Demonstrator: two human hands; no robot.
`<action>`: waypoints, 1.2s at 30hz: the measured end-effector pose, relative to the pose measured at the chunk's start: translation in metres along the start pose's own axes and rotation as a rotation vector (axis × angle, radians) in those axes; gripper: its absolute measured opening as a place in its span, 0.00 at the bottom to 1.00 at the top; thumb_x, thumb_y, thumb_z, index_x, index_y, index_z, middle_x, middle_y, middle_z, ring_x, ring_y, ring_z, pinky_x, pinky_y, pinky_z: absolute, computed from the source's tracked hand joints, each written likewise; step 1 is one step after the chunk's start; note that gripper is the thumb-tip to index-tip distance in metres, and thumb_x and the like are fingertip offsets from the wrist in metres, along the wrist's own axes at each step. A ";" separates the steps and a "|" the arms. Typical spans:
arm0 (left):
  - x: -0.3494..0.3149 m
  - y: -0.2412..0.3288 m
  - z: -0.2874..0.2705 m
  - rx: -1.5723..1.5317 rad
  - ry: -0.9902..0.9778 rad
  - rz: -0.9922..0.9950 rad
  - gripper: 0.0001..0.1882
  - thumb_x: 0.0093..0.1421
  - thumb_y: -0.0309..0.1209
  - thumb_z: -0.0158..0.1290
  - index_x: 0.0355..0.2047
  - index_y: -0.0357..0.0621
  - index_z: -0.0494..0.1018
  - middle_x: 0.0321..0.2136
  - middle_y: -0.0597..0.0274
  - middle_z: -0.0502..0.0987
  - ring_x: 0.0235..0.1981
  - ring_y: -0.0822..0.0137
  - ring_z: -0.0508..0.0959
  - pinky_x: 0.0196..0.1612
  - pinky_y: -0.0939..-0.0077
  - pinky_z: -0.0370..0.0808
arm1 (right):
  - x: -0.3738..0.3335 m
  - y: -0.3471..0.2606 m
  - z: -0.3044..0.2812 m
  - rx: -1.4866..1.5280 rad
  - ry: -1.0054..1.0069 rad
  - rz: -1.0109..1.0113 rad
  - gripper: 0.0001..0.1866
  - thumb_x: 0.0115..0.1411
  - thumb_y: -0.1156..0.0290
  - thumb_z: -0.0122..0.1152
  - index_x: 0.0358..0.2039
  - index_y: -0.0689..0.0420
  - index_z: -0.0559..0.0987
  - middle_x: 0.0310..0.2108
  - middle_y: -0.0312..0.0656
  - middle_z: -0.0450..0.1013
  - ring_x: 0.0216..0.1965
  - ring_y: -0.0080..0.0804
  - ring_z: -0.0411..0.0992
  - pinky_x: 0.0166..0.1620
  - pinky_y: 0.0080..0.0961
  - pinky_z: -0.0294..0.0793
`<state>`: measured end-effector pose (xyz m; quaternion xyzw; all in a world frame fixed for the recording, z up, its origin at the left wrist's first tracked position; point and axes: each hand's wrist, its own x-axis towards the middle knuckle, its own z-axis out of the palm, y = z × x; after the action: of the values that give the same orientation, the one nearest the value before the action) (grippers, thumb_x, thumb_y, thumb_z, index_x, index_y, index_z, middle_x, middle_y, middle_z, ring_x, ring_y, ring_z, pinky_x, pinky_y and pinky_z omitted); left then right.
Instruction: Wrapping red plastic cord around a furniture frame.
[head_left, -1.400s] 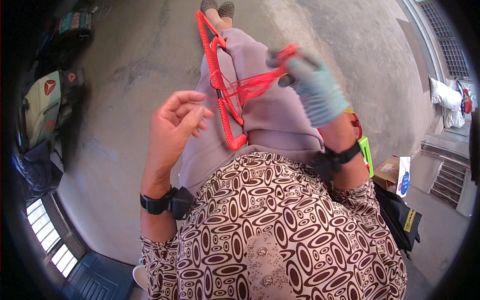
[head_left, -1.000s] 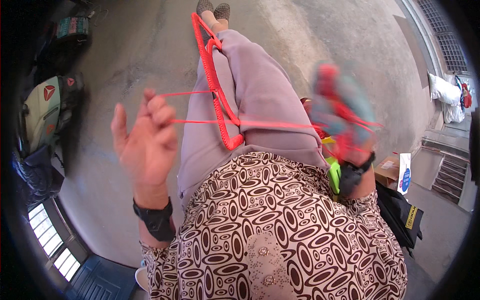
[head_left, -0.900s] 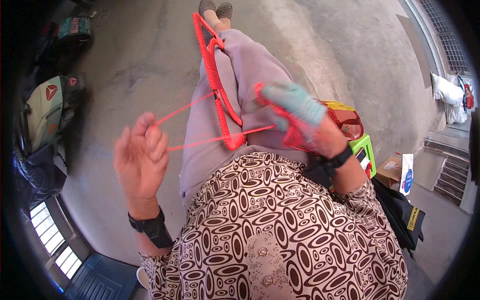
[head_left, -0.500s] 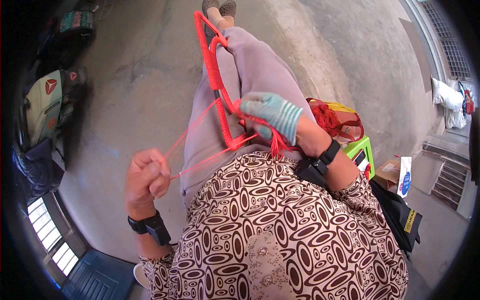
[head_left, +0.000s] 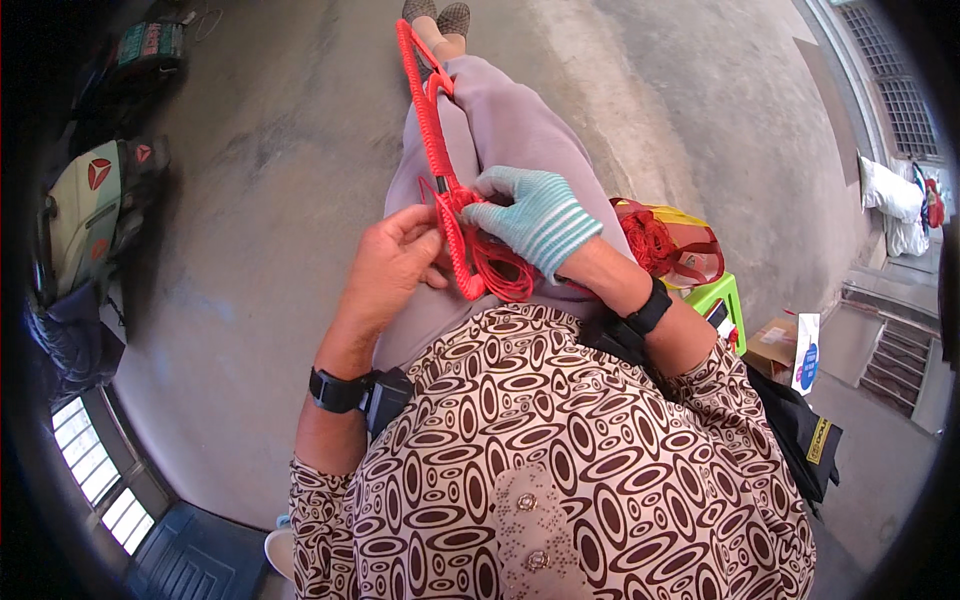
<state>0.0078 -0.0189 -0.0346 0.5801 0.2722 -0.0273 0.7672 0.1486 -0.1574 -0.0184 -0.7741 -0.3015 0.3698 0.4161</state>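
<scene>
Now the bare left hand has come in beside the red-wrapped frame over the legs, fingers curled, grip unclear. The gloved right hand pinches red cord, looped slack at right: one pull seems finished.

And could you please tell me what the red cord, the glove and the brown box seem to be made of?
Red cord: perhaps synthetic yarn, faintly glossy, judging by its thin, bright strands. Glove: apparently knitted, matte, given its snug striped cuff; cotton or synthetic, I can't tell. Brown box: probably cardboard, matte, judging by its plain tan faces.
</scene>
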 end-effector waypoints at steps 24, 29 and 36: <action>-0.097 0.116 -0.055 -0.296 0.294 0.462 0.08 0.60 0.20 0.47 0.41 0.35 0.69 0.36 0.60 0.72 0.38 0.72 0.70 0.40 0.76 0.72 | 0.023 -0.056 -0.011 -0.401 0.166 -0.734 0.37 0.40 0.58 0.72 0.51 0.56 0.70 0.45 0.48 0.71 0.50 0.46 0.69 0.53 0.34 0.68; -0.140 0.148 -0.088 -0.709 -0.177 0.820 0.11 0.60 0.20 0.44 0.43 0.44 0.63 0.29 0.67 0.66 0.45 0.71 0.66 0.47 0.74 0.69 | 0.029 -0.061 -0.008 -0.258 -0.162 -0.663 0.27 0.46 0.61 0.68 0.46 0.57 0.74 0.38 0.45 0.73 0.42 0.39 0.71 0.49 0.30 0.71; -0.070 0.091 -0.081 0.084 0.554 0.463 0.12 0.64 0.33 0.45 0.44 0.40 0.70 0.30 0.68 0.71 0.33 0.77 0.69 0.34 0.83 0.67 | 0.019 -0.032 -0.040 1.010 -0.275 -0.251 0.09 0.60 0.67 0.55 0.31 0.61 0.73 0.30 0.40 0.70 0.31 0.32 0.71 0.41 0.33 0.73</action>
<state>-0.0506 0.0652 0.0622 0.6427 0.3298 0.2943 0.6257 0.1863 -0.1446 0.0187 -0.3799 -0.2281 0.5142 0.7343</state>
